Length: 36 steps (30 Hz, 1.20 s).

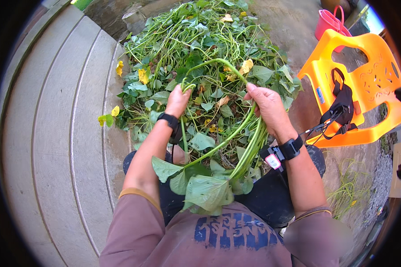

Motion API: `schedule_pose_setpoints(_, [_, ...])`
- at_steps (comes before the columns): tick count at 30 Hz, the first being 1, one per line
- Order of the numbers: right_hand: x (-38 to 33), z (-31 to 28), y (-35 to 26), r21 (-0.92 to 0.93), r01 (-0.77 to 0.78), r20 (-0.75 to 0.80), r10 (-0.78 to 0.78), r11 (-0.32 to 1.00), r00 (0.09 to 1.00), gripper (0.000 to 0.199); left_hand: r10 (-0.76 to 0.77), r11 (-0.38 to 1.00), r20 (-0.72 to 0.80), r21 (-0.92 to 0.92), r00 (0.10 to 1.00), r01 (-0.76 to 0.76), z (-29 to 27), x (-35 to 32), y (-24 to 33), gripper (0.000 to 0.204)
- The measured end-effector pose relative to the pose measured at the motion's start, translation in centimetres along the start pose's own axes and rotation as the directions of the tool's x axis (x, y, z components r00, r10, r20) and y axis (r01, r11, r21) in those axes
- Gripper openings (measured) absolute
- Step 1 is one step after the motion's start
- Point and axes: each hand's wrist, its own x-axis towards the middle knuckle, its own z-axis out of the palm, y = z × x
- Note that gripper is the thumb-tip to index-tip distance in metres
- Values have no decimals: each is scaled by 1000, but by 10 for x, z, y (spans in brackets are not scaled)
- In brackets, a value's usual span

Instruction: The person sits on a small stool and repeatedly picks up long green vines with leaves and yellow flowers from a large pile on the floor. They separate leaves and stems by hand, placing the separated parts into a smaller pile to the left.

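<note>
In front of the person's brownish shirt [178,242], two bare hands hold up a green stem [219,60] that arches between them, over the near side of a big heap of leafy vines [200,38]. Left hand [178,101]: fingers clamped on the stem, short curl poking out on top. Right hand [268,107]: thumb and fingers pinched together on the stem's other side. More long stems [248,153] run from below the right palm to broad green leaves [208,193] near the shirt; can't tell how firmly they're gripped. Black band [292,148] on each wrist. Right side: orange plastic chair [372,71], black strap [343,99] on it, pink bucket [329,23] beyond. Left side: concrete steps [53,115].
</note>
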Motion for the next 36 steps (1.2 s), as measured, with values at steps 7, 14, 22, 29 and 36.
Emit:
schedule_pose_setpoints(7, [12,1,13,-8,-128,70,128,992,989,33,202,603,392,-772,898,201,-17,-49,81,20])
schedule_pose_setpoints(14, [11,2,20,187,-179,136,155,966,978,22,381,639,501,-750,777,170,-5,-73,131,35])
schedule_pose_setpoints(22, [10,-7,18,167,-159,147,135,973,980,15,301,581,634,-714,712,390,-3,-76,129,34])
schedule_pose_setpoints(29, [5,-19,9,-221,-19,229,71,975,971,26,206,566,439,-783,875,260,-25,-63,124,25])
schedule_pose_setpoints(36, [3,-10,23,-83,-61,229,78,995,970,26,208,729,405,-672,891,135,-15,-64,101,34])
